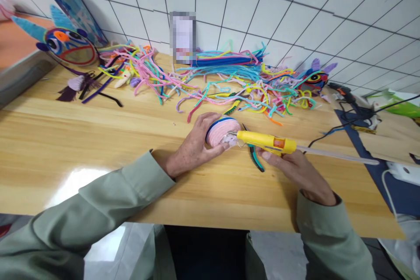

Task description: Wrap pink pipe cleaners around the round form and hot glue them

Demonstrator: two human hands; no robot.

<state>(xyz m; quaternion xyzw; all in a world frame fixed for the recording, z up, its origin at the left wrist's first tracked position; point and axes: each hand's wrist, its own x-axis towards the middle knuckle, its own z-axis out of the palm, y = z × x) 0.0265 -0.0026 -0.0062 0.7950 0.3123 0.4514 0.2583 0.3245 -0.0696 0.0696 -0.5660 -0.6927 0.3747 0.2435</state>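
My left hand (197, 144) is wrapped round a round pink piece (218, 131) with a dark blue and yellow edge, its thumb along the near side. A yellow glue gun (265, 140) is gripped in my right hand (288, 162), its metal nozzle at the whitish right part of the pink piece; whether it touches is too small to tell. From the gun's back a clear glue stick (341, 155) sticks out to the right. Teal and black pliers (256, 158) lie on the table, partly under the gun.
Tangled colourful pipe cleaners (157, 74) spread along the wall, with yellow-handled pliers (233, 107) among them. Decorated masks (74, 46) and a tall can (77, 13) stand at the back left. Black cables (348, 124) and a white power strip (405, 173) lie at the right.
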